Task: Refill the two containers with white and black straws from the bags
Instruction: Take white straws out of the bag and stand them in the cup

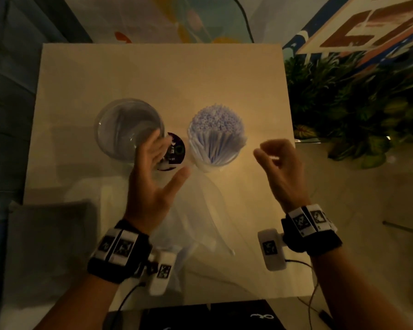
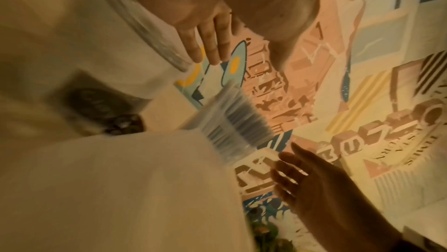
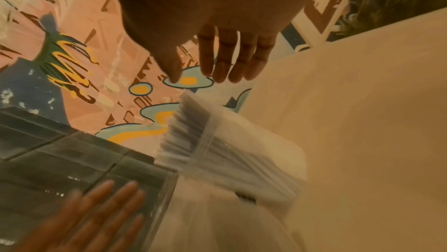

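Two clear containers stand side by side on the beige table (image 1: 153, 75). The left container (image 1: 129, 129) looks empty. The right container (image 1: 216, 136) is packed with upright white straws (image 3: 205, 141), also seen in the left wrist view (image 2: 232, 122). My left hand (image 1: 162, 158) hovers open, its straight fingers (image 2: 208, 45) beside the empty container's rim (image 2: 145, 26). My right hand (image 1: 270, 153) hangs to the right of the straws with loosely curled fingers (image 3: 229, 61) and holds nothing. A limp clear plastic bag (image 1: 200, 210) lies in front of the containers. No black straws are visible.
A round black object (image 1: 177, 151) sits between the containers, partly behind my left hand. A grey flat shape (image 1: 50, 236) lies at the front left. Black boxes (image 1: 212, 315) sit at the near edge. Leafy plants (image 1: 355, 103) crowd the table's right side.
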Action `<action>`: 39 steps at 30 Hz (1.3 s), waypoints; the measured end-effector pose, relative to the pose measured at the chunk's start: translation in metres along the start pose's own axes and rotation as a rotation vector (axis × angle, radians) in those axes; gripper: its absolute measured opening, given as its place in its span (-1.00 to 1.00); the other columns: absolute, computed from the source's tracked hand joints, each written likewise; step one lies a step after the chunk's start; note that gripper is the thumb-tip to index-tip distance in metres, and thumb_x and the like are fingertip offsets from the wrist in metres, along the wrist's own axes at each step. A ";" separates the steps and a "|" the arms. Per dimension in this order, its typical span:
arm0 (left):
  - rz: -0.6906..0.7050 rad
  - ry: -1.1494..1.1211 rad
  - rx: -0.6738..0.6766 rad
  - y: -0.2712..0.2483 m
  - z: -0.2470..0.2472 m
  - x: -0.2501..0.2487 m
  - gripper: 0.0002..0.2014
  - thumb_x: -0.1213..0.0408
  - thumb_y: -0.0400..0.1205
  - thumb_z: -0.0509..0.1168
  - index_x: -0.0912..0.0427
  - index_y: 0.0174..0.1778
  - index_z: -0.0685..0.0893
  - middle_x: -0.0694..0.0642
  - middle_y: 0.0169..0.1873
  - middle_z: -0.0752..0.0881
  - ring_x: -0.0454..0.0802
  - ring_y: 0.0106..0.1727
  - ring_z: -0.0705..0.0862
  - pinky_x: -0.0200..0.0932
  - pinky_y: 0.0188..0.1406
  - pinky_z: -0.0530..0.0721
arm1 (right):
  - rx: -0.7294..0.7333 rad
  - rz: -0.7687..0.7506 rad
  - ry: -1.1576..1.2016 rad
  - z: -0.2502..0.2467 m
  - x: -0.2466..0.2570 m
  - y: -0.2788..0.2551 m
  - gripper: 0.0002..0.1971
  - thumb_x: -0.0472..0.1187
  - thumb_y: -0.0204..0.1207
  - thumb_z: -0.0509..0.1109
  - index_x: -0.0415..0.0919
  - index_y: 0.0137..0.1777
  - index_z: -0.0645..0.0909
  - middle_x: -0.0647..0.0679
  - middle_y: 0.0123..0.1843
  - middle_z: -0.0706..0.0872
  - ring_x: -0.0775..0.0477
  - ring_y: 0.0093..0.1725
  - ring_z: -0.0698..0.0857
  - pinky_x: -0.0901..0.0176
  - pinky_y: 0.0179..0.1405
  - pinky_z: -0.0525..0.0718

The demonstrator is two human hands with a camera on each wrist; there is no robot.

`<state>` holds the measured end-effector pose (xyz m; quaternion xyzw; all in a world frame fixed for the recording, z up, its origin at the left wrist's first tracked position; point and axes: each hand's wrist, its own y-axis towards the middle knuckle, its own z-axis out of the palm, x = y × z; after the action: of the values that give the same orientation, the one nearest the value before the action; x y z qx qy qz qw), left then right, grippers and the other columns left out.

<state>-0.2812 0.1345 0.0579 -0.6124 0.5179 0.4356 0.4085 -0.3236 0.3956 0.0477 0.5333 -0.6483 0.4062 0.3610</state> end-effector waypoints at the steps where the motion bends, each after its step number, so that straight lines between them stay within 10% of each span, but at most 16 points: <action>1: 0.011 0.048 -0.018 -0.014 -0.008 0.007 -0.40 0.18 0.56 0.46 -0.01 0.51 0.40 -0.04 0.40 0.61 -0.13 0.42 0.58 -0.23 0.38 0.54 | 0.028 0.031 -0.015 0.000 -0.005 -0.010 -0.84 -0.07 0.60 0.46 -0.13 0.04 0.62 0.03 -0.08 0.74 0.06 -0.09 0.74 0.01 -0.05 0.76; 7: -0.393 0.433 0.094 -0.078 -0.035 0.108 -0.40 0.39 0.54 0.45 0.19 0.51 0.43 0.22 0.41 0.54 0.24 0.42 0.51 0.08 0.39 0.46 | 0.463 0.186 -0.139 0.051 -0.025 -0.071 -0.82 -0.23 0.73 0.28 -0.21 0.06 0.72 0.01 -0.16 0.82 0.12 -0.21 0.78 0.22 -0.12 0.78; 11: -0.480 0.569 0.326 -0.084 -0.019 0.128 -0.40 0.11 0.49 0.49 0.09 0.45 0.51 0.07 0.21 0.70 0.14 0.26 0.62 0.16 0.34 0.53 | 0.576 0.176 -0.345 0.093 -0.044 -0.087 -0.72 -0.26 0.71 0.20 -0.10 -0.22 0.64 0.05 -0.25 0.71 0.14 -0.33 0.63 0.13 -0.26 0.60; 15: -0.538 0.455 0.556 -0.078 0.003 0.122 -0.93 0.16 0.54 0.41 0.05 -0.12 0.72 0.06 -0.07 0.79 0.08 0.06 0.75 0.03 0.18 0.67 | 0.636 0.246 -0.366 0.107 -0.046 -0.095 -0.81 -0.30 0.63 0.32 -0.08 0.05 0.77 0.04 0.02 0.78 0.06 -0.03 0.71 0.18 -0.06 0.60; 20: -0.544 0.313 0.592 -0.090 0.007 0.126 -0.95 0.15 0.63 0.32 0.02 -0.07 0.62 -0.01 -0.08 0.75 0.01 0.03 0.72 0.09 0.17 0.68 | 0.593 0.282 -0.371 0.094 -0.043 -0.100 -0.80 -0.30 0.61 0.42 -0.25 0.20 0.74 -0.16 0.18 0.76 -0.09 0.17 0.70 0.06 0.07 0.61; 27: -0.397 0.603 0.820 -0.106 0.010 0.126 -0.14 -0.35 0.20 0.36 -0.08 0.44 0.45 -0.04 0.28 0.54 0.03 0.29 0.50 0.11 0.33 0.48 | 0.577 0.415 -0.371 0.084 -0.040 -0.109 -0.61 -0.37 0.72 0.25 -0.45 0.52 0.42 -0.33 0.46 0.55 -0.31 0.52 0.49 0.02 0.41 0.43; 31: -0.390 0.729 0.741 -0.109 0.018 0.129 -0.48 -0.04 0.51 0.35 0.16 0.33 0.61 0.18 0.25 0.69 0.21 0.27 0.63 0.11 0.27 0.57 | 0.518 0.342 -0.287 0.096 -0.030 -0.114 -0.72 -0.24 0.70 0.32 -0.26 0.38 0.59 -0.14 0.24 0.72 -0.10 0.22 0.69 0.02 0.27 0.63; 35: -0.488 0.281 0.498 -0.114 0.003 0.131 -0.57 -0.05 0.44 0.34 0.09 0.15 0.73 0.11 0.09 0.79 0.10 0.17 0.72 0.07 0.16 0.69 | 0.615 0.269 -0.332 0.099 -0.024 -0.112 -0.94 -0.11 0.58 0.48 0.07 -0.11 0.67 0.22 -0.13 0.73 0.38 -0.18 0.63 0.53 -0.26 0.49; 39: -0.517 0.041 0.345 -0.111 -0.009 0.122 -0.76 0.42 0.57 0.37 0.04 0.08 0.68 -0.08 -0.03 0.77 -0.12 0.05 0.73 -0.07 0.09 0.71 | 0.638 0.194 -0.399 0.093 -0.019 -0.114 -0.94 -0.25 0.57 0.47 -0.12 -0.05 0.78 0.17 -0.21 0.64 0.31 -0.34 0.53 0.30 -0.24 0.50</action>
<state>-0.1600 0.1061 -0.0504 -0.6540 0.4195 0.2104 0.5933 -0.2114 0.3069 0.0083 0.6237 -0.5942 0.5079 0.0038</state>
